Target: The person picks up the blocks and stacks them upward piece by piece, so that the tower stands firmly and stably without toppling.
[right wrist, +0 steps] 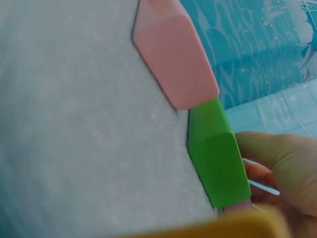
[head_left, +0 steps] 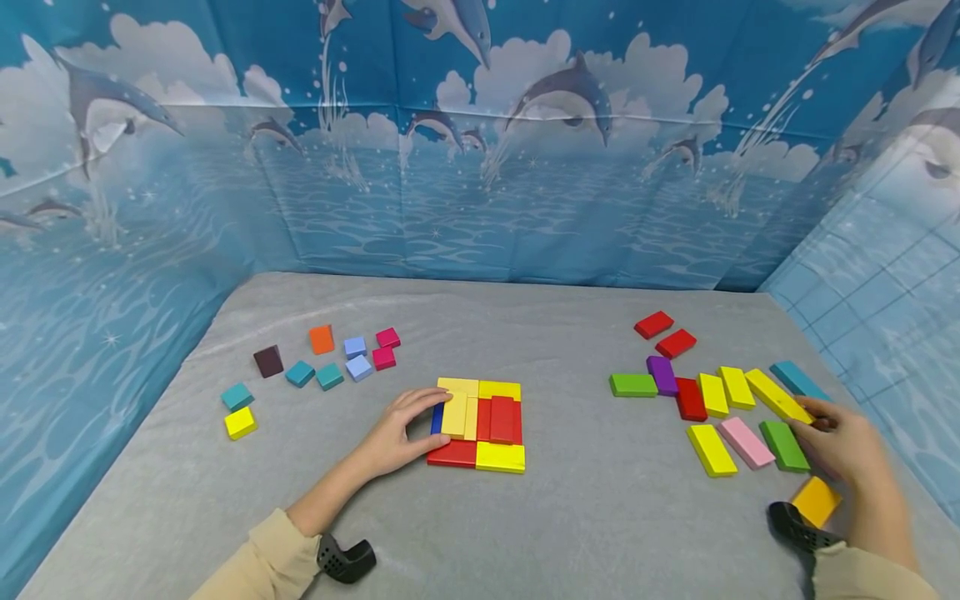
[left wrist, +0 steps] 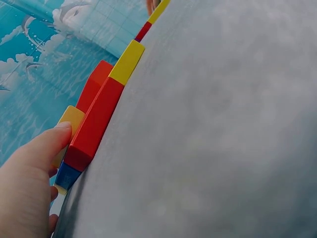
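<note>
At the table's middle lies a flat rectangle of red, yellow and blue blocks, with a pale yellow block (head_left: pixel 453 415) and a red block (head_left: pixel 502 418) raised on top. My left hand (head_left: pixel 397 433) spans that pale block, thumb at its near end and fingers at the far end. In the left wrist view the thumb (left wrist: pixel 58 133) presses on it. On the right, my right hand (head_left: pixel 843 442) pinches the near end of a long yellow block (head_left: pixel 772 392). Beside it lies a green block (head_left: pixel 784 446), which hides the grip in the right wrist view.
Small cubes, including an orange one (head_left: pixel 321 339) and a dark brown one (head_left: pixel 268 361), lie scattered at left. Around the right hand are a pink block (head_left: pixel 746 442), a teal block (head_left: pixel 798 380), an amber block (head_left: pixel 816 502) and several others. A dolphin-print curtain (head_left: pixel 465 217) borders the grey table.
</note>
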Motion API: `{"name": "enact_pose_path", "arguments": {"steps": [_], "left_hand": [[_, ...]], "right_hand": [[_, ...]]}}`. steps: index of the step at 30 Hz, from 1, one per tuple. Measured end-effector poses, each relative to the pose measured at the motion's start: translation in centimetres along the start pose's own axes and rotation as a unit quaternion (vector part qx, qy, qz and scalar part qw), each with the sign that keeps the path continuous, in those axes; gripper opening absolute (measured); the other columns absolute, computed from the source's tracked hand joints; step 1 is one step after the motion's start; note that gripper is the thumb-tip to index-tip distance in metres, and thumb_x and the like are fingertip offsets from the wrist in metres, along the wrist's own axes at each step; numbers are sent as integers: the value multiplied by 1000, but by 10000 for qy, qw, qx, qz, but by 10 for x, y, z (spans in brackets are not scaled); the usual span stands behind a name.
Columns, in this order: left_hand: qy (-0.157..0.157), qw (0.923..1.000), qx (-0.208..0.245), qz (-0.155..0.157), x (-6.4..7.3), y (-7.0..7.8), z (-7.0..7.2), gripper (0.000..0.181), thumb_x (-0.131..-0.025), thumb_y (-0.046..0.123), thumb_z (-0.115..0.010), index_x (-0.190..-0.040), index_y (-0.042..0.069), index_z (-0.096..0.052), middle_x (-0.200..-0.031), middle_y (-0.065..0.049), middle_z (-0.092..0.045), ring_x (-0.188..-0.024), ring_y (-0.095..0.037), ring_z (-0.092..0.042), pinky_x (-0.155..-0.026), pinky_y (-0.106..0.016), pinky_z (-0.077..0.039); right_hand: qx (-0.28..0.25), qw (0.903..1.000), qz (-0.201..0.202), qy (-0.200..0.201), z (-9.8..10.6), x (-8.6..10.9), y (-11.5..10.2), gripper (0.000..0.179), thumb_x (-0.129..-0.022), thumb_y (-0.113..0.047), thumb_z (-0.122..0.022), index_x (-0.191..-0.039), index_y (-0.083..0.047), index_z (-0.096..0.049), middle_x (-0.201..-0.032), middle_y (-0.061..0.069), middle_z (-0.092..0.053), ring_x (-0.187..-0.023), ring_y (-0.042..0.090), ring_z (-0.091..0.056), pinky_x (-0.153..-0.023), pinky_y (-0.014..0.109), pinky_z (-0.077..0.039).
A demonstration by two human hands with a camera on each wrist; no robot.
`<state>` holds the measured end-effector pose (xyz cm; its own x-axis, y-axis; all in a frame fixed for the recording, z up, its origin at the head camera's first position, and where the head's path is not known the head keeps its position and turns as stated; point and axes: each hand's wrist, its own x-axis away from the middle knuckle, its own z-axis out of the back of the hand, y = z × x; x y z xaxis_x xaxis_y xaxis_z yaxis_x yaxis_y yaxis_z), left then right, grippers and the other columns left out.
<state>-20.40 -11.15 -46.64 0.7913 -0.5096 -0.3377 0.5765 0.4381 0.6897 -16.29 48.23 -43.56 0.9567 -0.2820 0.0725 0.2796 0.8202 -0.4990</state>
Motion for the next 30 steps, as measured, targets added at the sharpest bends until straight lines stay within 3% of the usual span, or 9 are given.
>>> {"name": "enact_pose_path", "arguments": {"steps": [6,13,17,20,21,24,25,30], "left_hand": [[7,10000,-59,-14,0,0,0,53,-80,29,-70,-129,17,-52,-132,-2,-49,-122,-21,-40,-98,-50,-36],[9,10000,-30,-22,0,0,0,53,-80,28,-70,-128,16,-52,-131,-2,-49,-122,-21,-40,-98,-49,-36],[25,10000,-12,-41,0,0,0,53,-79,27,-70,-128,16,-53,-131,-2,-49,-122,-22,-41,-98,-49,-35],[24,10000,-31,-80,0,0,1,54,-80,28,-70,-129,16,-52,-132,-2,-49,-122,-22,-41,-98,-50,-35],[21,9999,-48,-93,0,-1,0,54,-80,28,-70,-129,17,-52,-132,-2,-50,-122,-21,-41,-98,-49,-35],[24,9999,-92,-130,0,-2,0,54,-80,29,-70,-129,18,-52,-133,-1,-50,-122,-21,-42,-98,-49,-35],[23,9998,-107,-143,0,-2,0,53,-80,29,-70,-129,18,-52,-133,0,-50,-122,-20,-42,-98,-49,-35],[21,9997,-155,-173,-1,-3,-1,53,-80,29,-70,-129,17,-52,-132,0,-50,-122,-21,-41,-99,-48,-34]], "right_hand": [[-106,9996,167,217,1,3,-3,65,-93,-39,-46,-132,11,-35,-115,38,-37,-95,50,-39,-70,58,-39],[-324,9903,1180,653,4,4,-36,51,-94,-26,-49,-133,7,-38,-122,33,-37,-100,45,-37,-76,59,-36],[-417,9730,2076,912,-15,-12,-52,45,-90,-29,-57,-132,-14,-48,-118,8,-45,-101,19,-41,-87,27,-40],[-477,9605,2625,793,-26,-6,-89,41,-88,-26,-61,-127,-17,-53,-113,2,-48,-97,12,-40,-76,14,-37],[-620,9605,2650,583,-27,1,-108,40,-88,-25,-62,-126,-16,-53,-114,3,-49,-98,14,-41,-77,16,-38],[-924,9471,3071,114,-36,21,-160,39,-85,-13,-65,-122,-5,-54,-113,13,-51,-97,19,-43,-77,18,-41],[-972,9410,3242,59,-41,25,-173,39,-84,-12,-66,-121,-5,-55,-112,11,-52,-95,16,-43,-76,14,-41],[-1195,9066,4038,-272,-76,36,-221,38,-80,-6,-69,-116,-6,-59,-108,7,-58,-93,11,-48,-75,27,-48]]}}
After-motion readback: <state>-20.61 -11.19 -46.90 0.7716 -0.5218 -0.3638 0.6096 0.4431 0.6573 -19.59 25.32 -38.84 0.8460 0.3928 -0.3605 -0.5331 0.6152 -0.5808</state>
